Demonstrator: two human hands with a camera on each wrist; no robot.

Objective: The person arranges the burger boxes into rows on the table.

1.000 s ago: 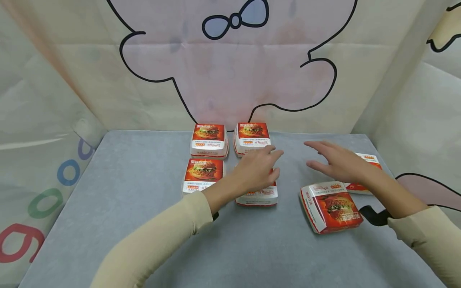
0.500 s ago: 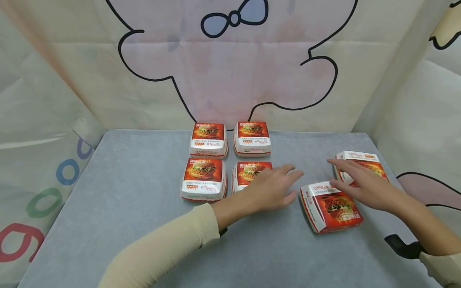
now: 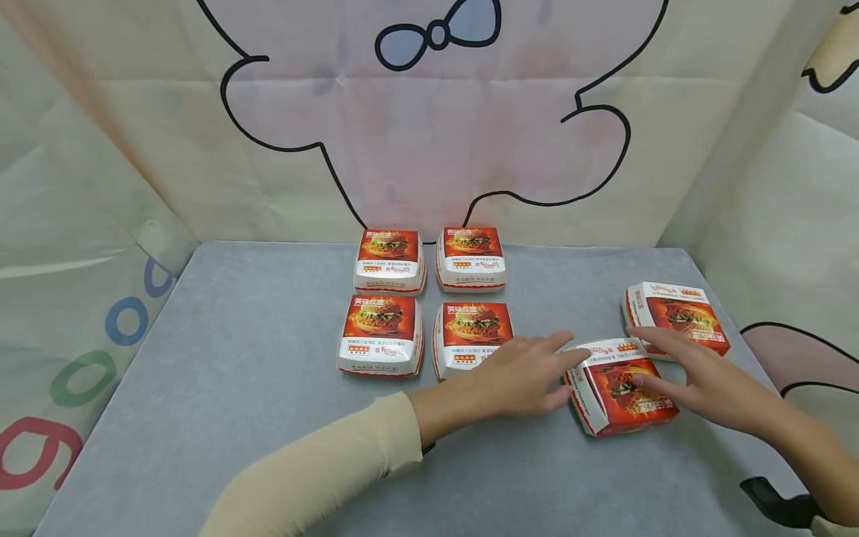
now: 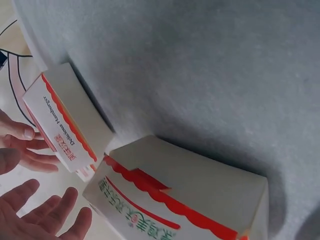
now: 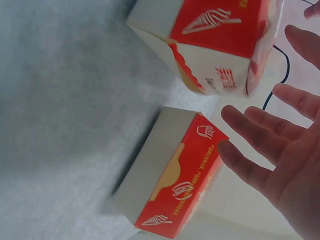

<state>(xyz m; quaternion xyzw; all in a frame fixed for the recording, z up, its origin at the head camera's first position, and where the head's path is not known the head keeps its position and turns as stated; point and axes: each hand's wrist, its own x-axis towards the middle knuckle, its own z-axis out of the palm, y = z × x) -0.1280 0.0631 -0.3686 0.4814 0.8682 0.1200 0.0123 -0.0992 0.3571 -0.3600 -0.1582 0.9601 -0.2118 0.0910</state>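
Observation:
A red and white hamburger box [image 3: 627, 403] sits turned askew on the grey table, right of the middle. My left hand [image 3: 520, 377] is at its left side, fingers spread, fingertips right by the edge. From the other side my right hand [image 3: 708, 388] reaches over its right part, thumb and fingers apart. Both hands are relaxed and grip nothing. Behind the right hand lies another hamburger box [image 3: 687, 317], also turned. In the right wrist view, the right hand [image 5: 285, 145] has its fingers extended beside two boxes. The left wrist view shows my left hand [image 4: 40, 212] near a large box [image 4: 175, 195].
Several matching boxes stand in two rows at the table's middle: back left [image 3: 389, 261], back right [image 3: 470, 257], front left [image 3: 379, 335] and front right [image 3: 470, 335], partly covered by the left hand. A printed cloth wall [image 3: 429, 149] rises behind the table [image 3: 201, 418].
My left hand has moved right and nearer, from the front right box of the group to the askew box. My right hand has drawn back rightward and down to that box's other side.

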